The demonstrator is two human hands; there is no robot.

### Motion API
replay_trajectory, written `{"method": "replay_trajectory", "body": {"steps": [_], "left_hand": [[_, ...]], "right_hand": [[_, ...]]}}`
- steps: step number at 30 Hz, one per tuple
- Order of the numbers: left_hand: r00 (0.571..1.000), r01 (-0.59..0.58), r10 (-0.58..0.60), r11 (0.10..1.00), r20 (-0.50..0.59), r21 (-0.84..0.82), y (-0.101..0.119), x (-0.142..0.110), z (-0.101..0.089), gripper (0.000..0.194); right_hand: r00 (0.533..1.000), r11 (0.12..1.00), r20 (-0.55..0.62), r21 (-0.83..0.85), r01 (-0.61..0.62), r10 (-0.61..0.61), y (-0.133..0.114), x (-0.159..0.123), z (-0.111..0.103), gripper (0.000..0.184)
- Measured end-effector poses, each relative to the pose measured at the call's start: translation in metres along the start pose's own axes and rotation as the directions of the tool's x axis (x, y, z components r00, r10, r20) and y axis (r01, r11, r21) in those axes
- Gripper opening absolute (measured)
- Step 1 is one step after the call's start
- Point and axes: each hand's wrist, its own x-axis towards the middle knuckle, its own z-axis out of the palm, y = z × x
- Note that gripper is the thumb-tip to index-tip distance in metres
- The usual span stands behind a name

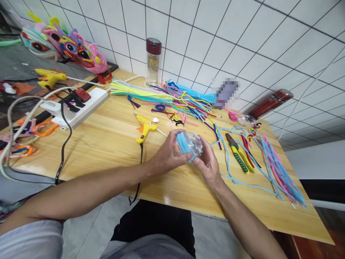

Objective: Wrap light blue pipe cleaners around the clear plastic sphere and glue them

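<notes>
1. White-tiled wall [185,32] at 12 o'clock, behind a pale wood worktop [172,190].
2. Blue-banded clear piece [192,145] is nr the worktop's centre, held btwn both hands; all clock refs run from it.
3. L hand [176,153]: forearm in from 8 o'clock, nearly straight at the wrist; thumb across the near side pointing to 3, fingers behind. Grip part-closed, w/ hold of the piece's L side.
4. R hand [208,162]: forearm in from approx 5 o'clock, angled up & inward; thumb on the near lower edge, fingers curled round the R side. Grip part-closed, w/ hold of the piece too.
5. Thumbs nr each other; palms face inward.
6. Yellow glue gun [145,128] at 10 o'clock, close by; white power strip [88,108] further out, betw 9 & 10.
7. Multicol. stem bundle [145,94] at 11, w/ clear bottle [153,66] behind.
8. Green-yellow pliers [238,154] at 3; pink & blue stems [280,172] beyond, betw 3 & 4.
</notes>
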Motion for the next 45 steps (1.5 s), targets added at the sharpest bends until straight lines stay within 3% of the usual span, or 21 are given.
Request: {"method": "replay_trajectory", "body": {"steps": [6,24,31,36,41,45], "left_hand": [[0.999,-0.018,0.020,0.999,0.044,-0.028,-0.002,-0.001,-0.004,0.083],[0.971,0.225,-0.235,0.956,-0.034,-0.187,-0.009,0.005,0.000,0.086],[0.967,0.246,-0.255,0.940,-0.008,-0.236,-0.012,0.007,-0.003,0.089],[0.979,0.202,-0.204,0.942,0.021,-0.268,-0.020,0.005,-0.005,0.077],[0.970,0.237,-0.242,0.940,0.011,-0.245,-0.014,0.006,-0.002,0.089],[0.966,0.250,-0.257,0.941,-0.005,-0.228,-0.009,0.007,0.000,0.088]], "right_hand": [[1.000,0.999,0.010,-0.031,0.006,-0.006,-0.004,0.000,0.001,0.085],[0.996,0.994,0.014,0.068,-0.090,0.090,-0.008,0.004,0.003,0.080],[0.992,0.990,-0.018,0.061,-0.125,0.126,-0.006,0.006,0.005,0.083],[0.994,0.994,-0.041,0.056,-0.099,0.101,-0.007,0.006,0.005,0.081],[0.995,0.995,-0.046,0.042,-0.086,0.088,-0.009,0.006,0.006,0.078],[0.995,0.995,-0.037,0.043,-0.091,0.092,-0.008,0.006,0.006,0.078]]}}
